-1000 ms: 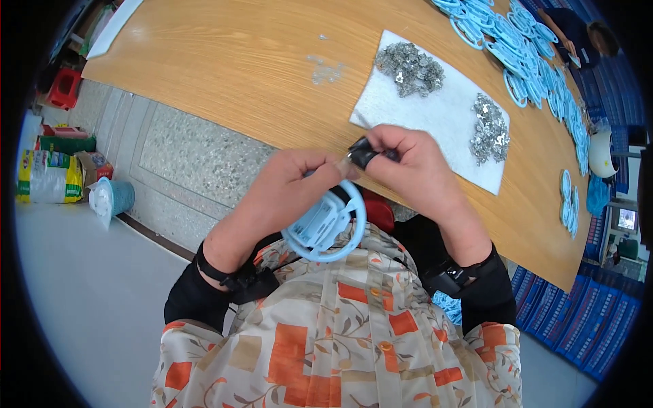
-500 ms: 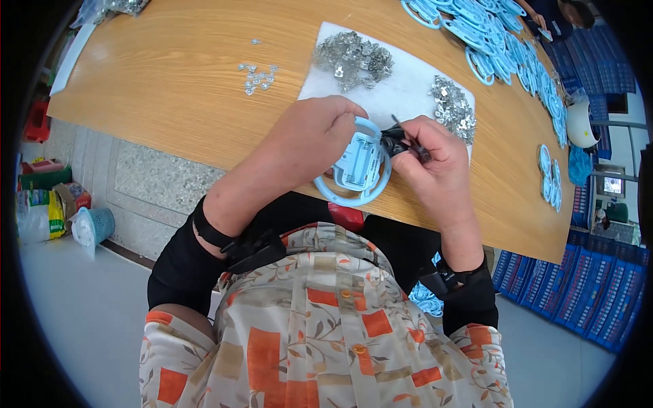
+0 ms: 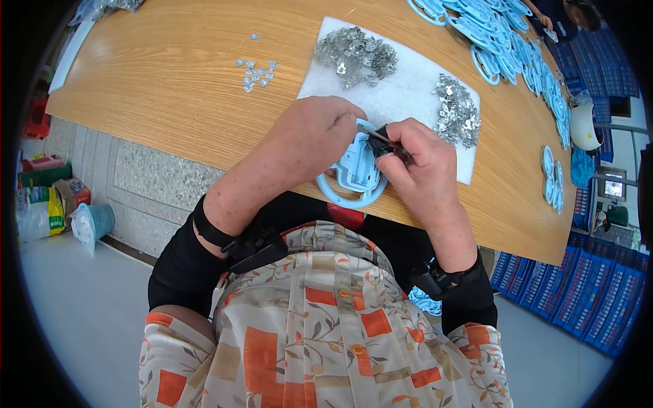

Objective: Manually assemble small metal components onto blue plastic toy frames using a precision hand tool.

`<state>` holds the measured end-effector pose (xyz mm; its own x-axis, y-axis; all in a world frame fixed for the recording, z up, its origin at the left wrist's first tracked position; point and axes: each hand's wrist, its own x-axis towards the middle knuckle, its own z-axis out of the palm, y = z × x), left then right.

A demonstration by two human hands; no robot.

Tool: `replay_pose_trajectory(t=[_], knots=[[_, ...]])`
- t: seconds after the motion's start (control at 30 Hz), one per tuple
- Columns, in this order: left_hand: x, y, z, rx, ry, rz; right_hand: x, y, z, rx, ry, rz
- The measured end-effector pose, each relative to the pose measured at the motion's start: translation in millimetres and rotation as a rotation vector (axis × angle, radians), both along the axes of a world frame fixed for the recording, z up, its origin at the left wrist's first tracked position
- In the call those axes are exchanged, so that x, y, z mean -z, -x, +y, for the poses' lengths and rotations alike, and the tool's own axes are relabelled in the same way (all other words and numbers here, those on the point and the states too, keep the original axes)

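nearest, a patterned shirt (image 3: 320, 340) in orange and cream, with black straps on both wrists. just beyond, at the near edge of the wooden table (image 3: 170, 102), a light blue plastic ring piece (image 3: 354, 178) – held up off the edge between both hands. left hand (image 3: 309, 139) curled over its top left, fingers closed on the ring. right hand (image 3: 418, 163) touching its right side, fingers pinched narrow on a small dark tool (image 3: 388, 139) pressed to the piece. farther, a white cloth (image 3: 408, 95) under the hands, carrying two heaps of small metal parts – one (image 3: 355, 54) far left, one (image 3: 457, 112) to the right. well to the left, a few loose metal bits (image 3: 255, 71) on bare wood. farthest right, a long row of blue ring pieces (image 3: 510, 41).
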<state>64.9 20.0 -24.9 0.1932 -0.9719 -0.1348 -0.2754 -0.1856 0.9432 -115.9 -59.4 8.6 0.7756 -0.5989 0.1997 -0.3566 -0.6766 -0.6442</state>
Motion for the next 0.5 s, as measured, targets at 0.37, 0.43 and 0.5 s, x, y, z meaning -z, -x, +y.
replay_pose_trajectory(t=[0.37, 0.43, 0.5], knots=[[8, 0, -1, -0.001, 0.066, -0.053, -14, 16, 9, -0.055, 0.205, 0.172], [9, 0, -1, -0.004, 0.076, -0.051, -14, 17, 11, -0.03, 0.211, 0.222], [10, 0, -1, -0.009, 0.069, -0.062, -11, 14, 16, -0.133, 0.198, 0.258]])
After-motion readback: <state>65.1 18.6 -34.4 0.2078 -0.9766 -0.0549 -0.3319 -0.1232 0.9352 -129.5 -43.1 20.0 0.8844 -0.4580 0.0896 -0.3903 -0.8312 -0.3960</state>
